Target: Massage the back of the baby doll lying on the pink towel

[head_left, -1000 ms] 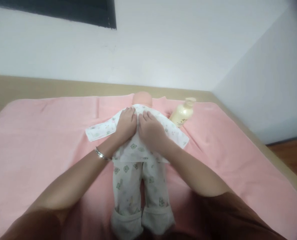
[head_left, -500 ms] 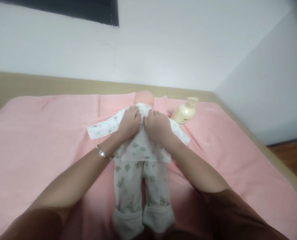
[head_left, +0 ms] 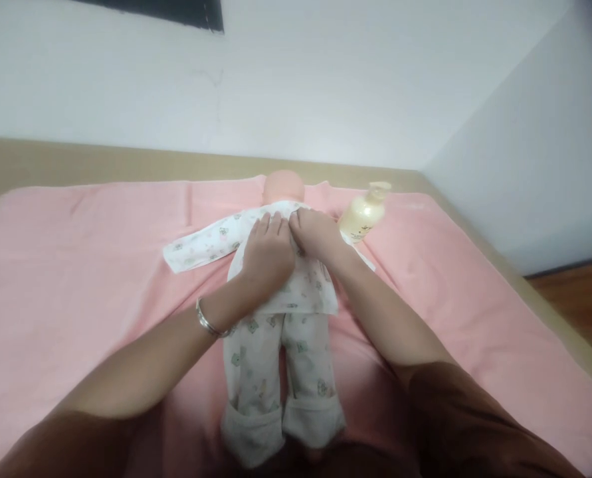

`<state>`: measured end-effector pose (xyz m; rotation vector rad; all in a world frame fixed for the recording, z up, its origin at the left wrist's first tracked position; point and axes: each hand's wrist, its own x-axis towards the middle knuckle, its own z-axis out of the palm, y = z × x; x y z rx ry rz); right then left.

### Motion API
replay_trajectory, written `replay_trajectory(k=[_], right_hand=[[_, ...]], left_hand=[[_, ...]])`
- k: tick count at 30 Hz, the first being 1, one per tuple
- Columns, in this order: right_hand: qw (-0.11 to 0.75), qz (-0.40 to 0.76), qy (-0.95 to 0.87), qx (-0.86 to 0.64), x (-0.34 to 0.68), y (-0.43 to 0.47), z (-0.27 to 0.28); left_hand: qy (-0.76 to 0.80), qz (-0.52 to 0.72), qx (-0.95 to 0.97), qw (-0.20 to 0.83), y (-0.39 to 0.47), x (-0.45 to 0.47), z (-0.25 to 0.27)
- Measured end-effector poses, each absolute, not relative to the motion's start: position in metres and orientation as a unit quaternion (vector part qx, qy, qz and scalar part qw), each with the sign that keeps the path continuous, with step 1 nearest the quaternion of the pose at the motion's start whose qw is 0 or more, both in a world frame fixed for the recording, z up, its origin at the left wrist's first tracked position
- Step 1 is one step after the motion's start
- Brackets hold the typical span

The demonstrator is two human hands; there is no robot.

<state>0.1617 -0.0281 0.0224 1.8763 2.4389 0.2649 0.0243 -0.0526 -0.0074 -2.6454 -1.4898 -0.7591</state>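
Observation:
A baby doll (head_left: pixel 283 187) with a bald head lies stretched out in front of me, its feet end toward my body. It wears a white long-sleeved shirt (head_left: pixel 300 295) with small printed figures and matching trousers (head_left: pixel 256 385) with folded cuffs. My left hand (head_left: pixel 270 255) lies flat on the upper part of the shirt, fingers extended toward the collar. Close beside it, my right hand (head_left: pixel 318 236) is closed, its bent fingers gripping the shirt cloth just below the collar. The fingertips of the right hand are partly hidden.
A pale yellow pump bottle (head_left: pixel 364 216) stands tilted by the doll's right-hand sleeve. Under everything spreads a pink sheet (head_left: pixel 76 265) with some creases. A tan edge (head_left: pixel 126 151) runs along the white wall behind, and wooden floor (head_left: pixel 579 305) shows at the right.
My left hand has moved right and flattened on the shirt. My right hand has shifted slightly toward the collar and curled tighter. The view has tilted down a little.

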Motion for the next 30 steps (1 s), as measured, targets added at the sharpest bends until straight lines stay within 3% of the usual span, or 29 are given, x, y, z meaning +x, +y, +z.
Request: replay_trajectory(k=[7, 12, 19, 24, 27, 30], right_hand=[[-0.085, 0.104, 0.796, 0.59, 0.139, -0.052, 0.022], [-0.102, 0.117, 0.809, 0.567, 0.125, -0.068, 0.016], [-0.171, -0.026, 0.762, 0.624, 0.147, -0.031, 0.007], [-0.18, -0.039, 0.743, 0.644, 0.153, -0.023, 0.013], [-0.17, -0.085, 0.775, 0.603, 0.156, -0.036, 0.036], [-0.218, -0.143, 0.815, 0.517, 0.161, -0.05, 0.059]], left_hand=[[-0.526, -0.246, -0.802, -0.135, -0.001, 0.005, -0.005], [-0.513, -0.276, -0.798, -0.154, 0.013, -0.006, -0.015], [-0.521, -0.33, -0.77, -0.163, 0.006, -0.003, -0.021], [-0.523, -0.352, -0.757, -0.171, 0.006, -0.005, -0.023], [-0.515, -0.365, -0.756, -0.175, 0.005, -0.006, -0.023], [-0.499, -0.376, -0.759, -0.183, 0.004, -0.006, -0.022]])
